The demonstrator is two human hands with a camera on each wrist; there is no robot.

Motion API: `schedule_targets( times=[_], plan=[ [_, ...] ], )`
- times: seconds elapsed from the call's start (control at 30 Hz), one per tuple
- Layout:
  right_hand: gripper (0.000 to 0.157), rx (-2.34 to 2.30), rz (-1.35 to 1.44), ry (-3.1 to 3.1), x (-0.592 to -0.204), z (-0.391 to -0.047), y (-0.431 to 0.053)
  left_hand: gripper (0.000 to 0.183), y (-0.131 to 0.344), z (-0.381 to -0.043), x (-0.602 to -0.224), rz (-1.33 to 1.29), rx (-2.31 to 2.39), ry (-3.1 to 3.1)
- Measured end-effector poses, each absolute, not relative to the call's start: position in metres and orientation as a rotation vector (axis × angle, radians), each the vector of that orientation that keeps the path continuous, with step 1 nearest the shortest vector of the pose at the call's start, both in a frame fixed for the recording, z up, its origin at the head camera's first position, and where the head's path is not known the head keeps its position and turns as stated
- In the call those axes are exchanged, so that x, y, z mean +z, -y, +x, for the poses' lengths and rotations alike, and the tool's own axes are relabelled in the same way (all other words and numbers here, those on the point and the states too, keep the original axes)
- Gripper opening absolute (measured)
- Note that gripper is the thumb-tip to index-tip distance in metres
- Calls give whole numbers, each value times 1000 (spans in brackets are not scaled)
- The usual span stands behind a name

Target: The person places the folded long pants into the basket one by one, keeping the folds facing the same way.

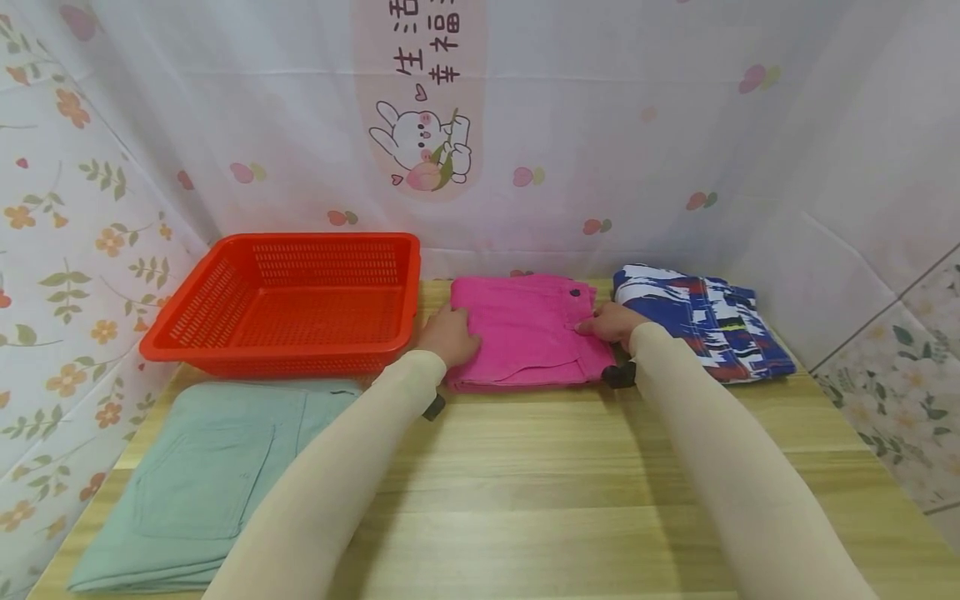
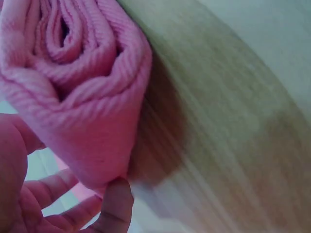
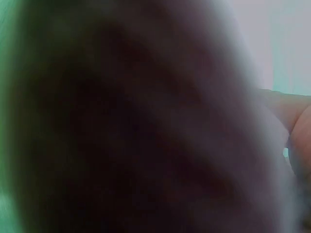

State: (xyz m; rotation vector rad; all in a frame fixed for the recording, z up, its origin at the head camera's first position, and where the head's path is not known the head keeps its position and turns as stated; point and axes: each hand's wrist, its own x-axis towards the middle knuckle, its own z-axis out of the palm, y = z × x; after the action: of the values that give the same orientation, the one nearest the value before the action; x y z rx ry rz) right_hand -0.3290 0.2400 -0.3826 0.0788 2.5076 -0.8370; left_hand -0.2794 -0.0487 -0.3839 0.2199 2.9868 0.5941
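Observation:
A pair of folded pink trousers (image 1: 517,329) lies at the back middle of the table, a dark button near its far right corner. My left hand (image 1: 448,335) grips its left edge. From the left wrist view, fingers (image 2: 116,206) curl against the end of the pink bundle (image 2: 104,141), whose rolled layers show. On the opposite side my right hand (image 1: 613,323) pinches the right edge, thumb on top and the other fingers mostly hidden. A dark blur fills most of the right wrist view, with part of the hand (image 3: 296,126) at its right side.
Left of the pink trousers stands a red plastic basket (image 1: 300,362) with slotted walls. Folded pale green trousers (image 1: 202,483) lie in front of it. Close by my right hand are folded blue, white and red patterned trousers (image 1: 697,321). A printed curtain (image 1: 562,108) hangs behind the wooden table (image 1: 510,492).

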Motion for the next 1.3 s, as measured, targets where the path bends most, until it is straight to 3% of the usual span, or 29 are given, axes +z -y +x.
schedule_targets(
  times=[0.43,0.63,1.0,1.3],
  plan=[
    [62,-839,93,-2502,-379,-325,-240,48,56,-289,-395,-20,980,-2790],
    [64,-847,88,-2494,-377,-324,-239,37,60,-287,-394,-134,1153,-2636],
    [53,-1032,121,-2397,-383,-328,-243,39,61,-288,-389,-213,1202,-2570],
    [54,-1099,106,-2384,-382,-326,-243,46,58,-285,-383,-263,1233,-2542]
  ],
)
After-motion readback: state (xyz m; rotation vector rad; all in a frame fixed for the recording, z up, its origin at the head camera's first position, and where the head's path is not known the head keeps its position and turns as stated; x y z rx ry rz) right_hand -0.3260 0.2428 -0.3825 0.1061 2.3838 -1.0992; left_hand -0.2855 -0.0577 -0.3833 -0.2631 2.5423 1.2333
